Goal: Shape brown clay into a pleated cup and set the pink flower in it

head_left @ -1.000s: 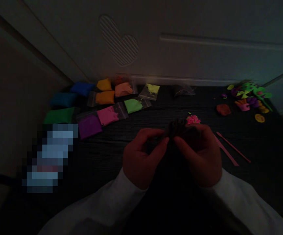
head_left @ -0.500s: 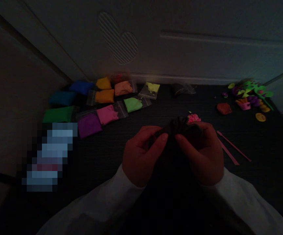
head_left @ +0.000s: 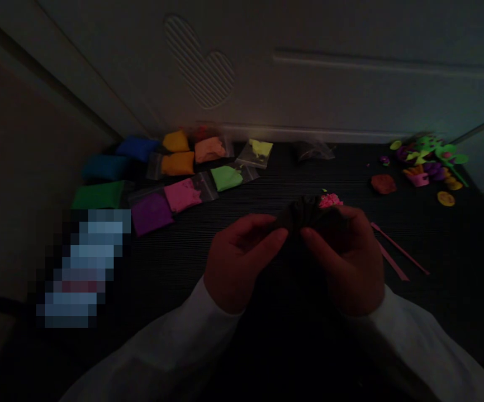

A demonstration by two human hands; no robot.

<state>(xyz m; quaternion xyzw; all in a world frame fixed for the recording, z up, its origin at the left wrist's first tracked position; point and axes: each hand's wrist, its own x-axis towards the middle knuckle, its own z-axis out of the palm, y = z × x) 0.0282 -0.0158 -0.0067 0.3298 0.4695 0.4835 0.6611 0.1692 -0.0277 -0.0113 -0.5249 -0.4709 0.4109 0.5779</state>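
Both hands hold a dark, pleated sheet [head_left: 303, 211], bunched into folds at its middle; its material is too dark to tell. My left hand [head_left: 240, 259] pinches the left end between thumb and fingers. At the other end, my right hand [head_left: 351, 259] grips it the same way, with the thumb near the folds. Just behind the right fingers lies a clump of small pink pieces [head_left: 330, 200], partly covered by the sheet and hand. To the right of my right hand rest two slim pink tools [head_left: 403, 251], one thin and one flat.
Several bags of coloured clay, among them purple [head_left: 153, 215], pink [head_left: 181, 195] and light green [head_left: 227, 177], lie at the back left. A blurred-out bright rectangle [head_left: 86, 268] is nearer. Back right are a reddish lump [head_left: 383, 184] and small colourful clay figures [head_left: 430, 162]. A pale panel [head_left: 330, 100] stands behind.
The sheet's folds have risen slightly and fan out a bit more between the hands. My left hand has shifted a little left. Both hands keep their hold.
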